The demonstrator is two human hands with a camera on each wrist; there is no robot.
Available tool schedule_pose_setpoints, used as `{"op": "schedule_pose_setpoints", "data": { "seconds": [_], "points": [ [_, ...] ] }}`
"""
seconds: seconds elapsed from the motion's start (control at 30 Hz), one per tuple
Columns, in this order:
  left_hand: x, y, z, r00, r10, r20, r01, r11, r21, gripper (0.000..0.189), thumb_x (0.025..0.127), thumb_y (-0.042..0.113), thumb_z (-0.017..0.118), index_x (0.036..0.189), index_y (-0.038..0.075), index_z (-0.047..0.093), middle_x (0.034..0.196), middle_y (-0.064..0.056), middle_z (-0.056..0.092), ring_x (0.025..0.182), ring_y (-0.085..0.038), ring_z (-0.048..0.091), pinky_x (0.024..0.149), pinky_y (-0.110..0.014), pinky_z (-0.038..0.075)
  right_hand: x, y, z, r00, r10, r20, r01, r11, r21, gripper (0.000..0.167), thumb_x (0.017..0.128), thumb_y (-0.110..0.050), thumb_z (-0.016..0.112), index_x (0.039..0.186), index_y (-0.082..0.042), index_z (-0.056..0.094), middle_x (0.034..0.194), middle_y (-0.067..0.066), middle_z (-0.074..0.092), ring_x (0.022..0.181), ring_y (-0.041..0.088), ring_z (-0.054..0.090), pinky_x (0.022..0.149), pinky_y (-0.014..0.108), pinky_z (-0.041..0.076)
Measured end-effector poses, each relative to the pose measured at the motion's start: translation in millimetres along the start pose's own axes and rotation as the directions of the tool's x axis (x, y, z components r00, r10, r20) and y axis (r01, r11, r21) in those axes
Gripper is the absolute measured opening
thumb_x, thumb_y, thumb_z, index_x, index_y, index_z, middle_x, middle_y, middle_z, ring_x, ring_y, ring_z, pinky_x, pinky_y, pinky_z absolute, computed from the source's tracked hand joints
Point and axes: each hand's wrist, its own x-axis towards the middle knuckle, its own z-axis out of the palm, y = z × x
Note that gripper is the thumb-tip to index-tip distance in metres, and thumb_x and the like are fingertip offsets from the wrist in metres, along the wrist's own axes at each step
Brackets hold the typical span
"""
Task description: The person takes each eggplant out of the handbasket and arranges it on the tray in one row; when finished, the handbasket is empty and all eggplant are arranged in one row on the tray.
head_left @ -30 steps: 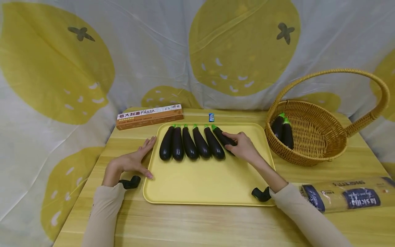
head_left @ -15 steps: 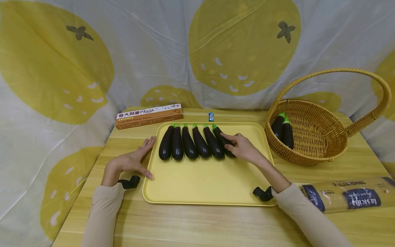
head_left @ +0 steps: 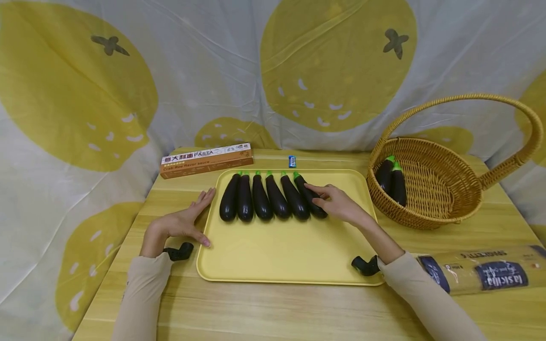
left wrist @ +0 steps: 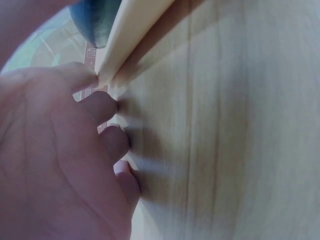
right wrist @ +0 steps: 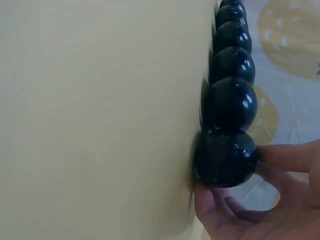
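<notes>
Several dark purple eggplants [head_left: 262, 199] lie side by side on a yellow tray [head_left: 273, 255], green stems toward the back. My right hand [head_left: 337, 203] holds the rightmost eggplant [head_left: 308, 195] between thumb and fingers. From the right wrist view, that eggplant [right wrist: 226, 160] rests on the tray, its rounded end beside its neighbour's. At the tray's left edge my left hand [head_left: 183, 222] is spread, thumb at the rim and fingers outside it. The left wrist view has those fingers [left wrist: 102, 107] near the wooden tabletop, beside the tray's wall [left wrist: 131, 35].
A wicker basket [head_left: 439, 219] with a tall handle stands at right, holding two eggplants [head_left: 398, 185]. A spaghetti pack [head_left: 482, 270] lies in front of it. Behind the tray are a pasta box [head_left: 206, 161] and a small blue packet [head_left: 292, 161].
The rightmost eggplant has shifted slightly, and its rounded end now shows more below my right fingers, closer in line with the row. My left hand stays in place.
</notes>
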Motion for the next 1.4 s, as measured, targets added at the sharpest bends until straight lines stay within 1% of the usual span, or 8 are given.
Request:
{"op": "schedule_pose_setpoints", "data": {
  "seconds": [0.2, 0.43, 0.73, 0.97, 1.1, 1.23, 1.33, 1.4],
  "points": [
    [0.3, 1.8, -0.3, 1.000, -0.004, 0.001, 0.004, 1.000, 0.000, 0.149, 0.069, 0.031, 0.098, 0.165, 0.010, -0.014, 0.169, -0.025, -0.027, 0.151, -0.057, -0.024, 0.116, -0.080, -0.007, 0.7, 2.9, -4.2, 1.000, -0.007, 0.008, 0.007, 1.000, 0.022, 0.052, 0.108, -0.026, 0.055, 0.159, -0.018, 0.044, 0.157, 0.024, 0.046, 0.132, 0.040, 0.055, 0.087, 0.040, 0.052],
    [0.7, 2.5, -0.9, 1.000, -0.005, 0.002, 0.005, 1.000, 0.005, 0.149, 0.069, 0.031, 0.098, 0.166, 0.010, -0.014, 0.169, -0.025, -0.026, 0.152, -0.056, -0.024, 0.117, -0.080, -0.007, -9.7, 0.7, -24.6, 1.000, -0.024, -0.020, 0.025, 0.998, 0.057, 0.057, 0.109, -0.039, 0.052, 0.161, -0.018, 0.040, 0.155, 0.022, 0.048, 0.140, 0.041, 0.047, 0.112, 0.063, 0.042],
    [-1.1, 0.4, -0.1, 1.000, -0.002, 0.000, 0.002, 1.000, 0.009, 0.148, 0.069, 0.031, 0.097, 0.166, 0.010, -0.014, 0.169, -0.024, -0.026, 0.152, -0.056, -0.024, 0.117, -0.080, -0.006, -60.1, -0.6, -81.5, 0.990, 0.009, -0.141, -0.006, 1.000, 0.025, 0.056, 0.108, -0.044, 0.052, 0.160, -0.024, 0.042, 0.159, 0.013, 0.049, 0.138, 0.035, 0.052, 0.110, 0.059, 0.045],
    [-1.1, 0.0, 0.7, 1.000, 0.002, 0.000, -0.002, 1.000, 0.005, 0.148, 0.069, 0.030, 0.097, 0.166, 0.011, -0.013, 0.169, -0.024, -0.026, 0.152, -0.056, -0.024, 0.116, -0.080, -0.007, -96.6, 29.1, -121.6, 0.975, 0.060, -0.215, -0.058, 0.998, 0.018, 0.051, 0.109, -0.038, 0.051, 0.154, -0.014, 0.051, 0.144, 0.004, 0.063, 0.114, -0.005, 0.063, 0.089, 0.016, 0.054],
    [0.6, 0.4, -0.3, 1.000, 0.010, 0.001, -0.010, 1.000, 0.010, 0.148, 0.069, 0.031, 0.097, 0.166, 0.010, -0.013, 0.169, -0.023, -0.026, 0.153, -0.053, -0.025, 0.117, -0.079, -0.008, -105.8, 52.1, -135.5, 0.959, 0.149, -0.242, -0.144, 0.989, 0.038, 0.059, 0.108, -0.044, 0.051, 0.157, -0.011, 0.046, 0.144, -0.006, 0.060, 0.107, -0.017, 0.056, 0.104, 0.036, 0.053],
    [0.7, 0.0, -0.4, 1.000, 0.002, 0.002, -0.002, 1.000, 0.011, 0.149, 0.068, 0.031, 0.098, 0.166, 0.011, -0.014, 0.169, -0.025, -0.026, 0.152, -0.056, -0.024, 0.117, -0.080, -0.007, -103.7, 69.5, -140.5, 0.946, 0.244, -0.215, -0.246, 0.969, 0.019, 0.070, 0.108, -0.046, 0.049, 0.165, -0.012, 0.026, 0.157, 0.025, 0.046, 0.126, 0.022, 0.060, 0.107, 0.064, 0.044],
    [0.1, -0.3, 0.1, 1.000, -0.007, 0.003, 0.007, 1.000, 0.007, 0.150, 0.068, 0.031, 0.098, 0.166, 0.012, -0.014, 0.168, -0.026, -0.027, 0.151, -0.059, -0.023, 0.116, -0.081, -0.006, -98.4, 79.8, -140.9, 0.943, 0.287, -0.166, -0.294, 0.955, -0.019, 0.077, 0.110, -0.042, 0.048, 0.167, -0.008, 0.010, 0.154, 0.042, 0.037, 0.135, 0.057, 0.043, 0.105, 0.069, 0.043],
    [0.1, -0.1, 0.4, 1.000, -0.005, 0.003, 0.005, 1.000, 0.006, 0.149, 0.069, 0.031, 0.098, 0.166, 0.012, -0.014, 0.168, -0.026, -0.027, 0.150, -0.060, -0.023, 0.116, -0.081, -0.006, -94.6, 84.8, -139.2, 0.939, 0.316, -0.139, -0.322, 0.947, -0.023, 0.081, 0.109, -0.041, 0.050, 0.166, -0.005, 0.004, 0.141, 0.043, 0.047, 0.120, 0.051, 0.057, 0.094, 0.058, 0.052]
  ]
}}
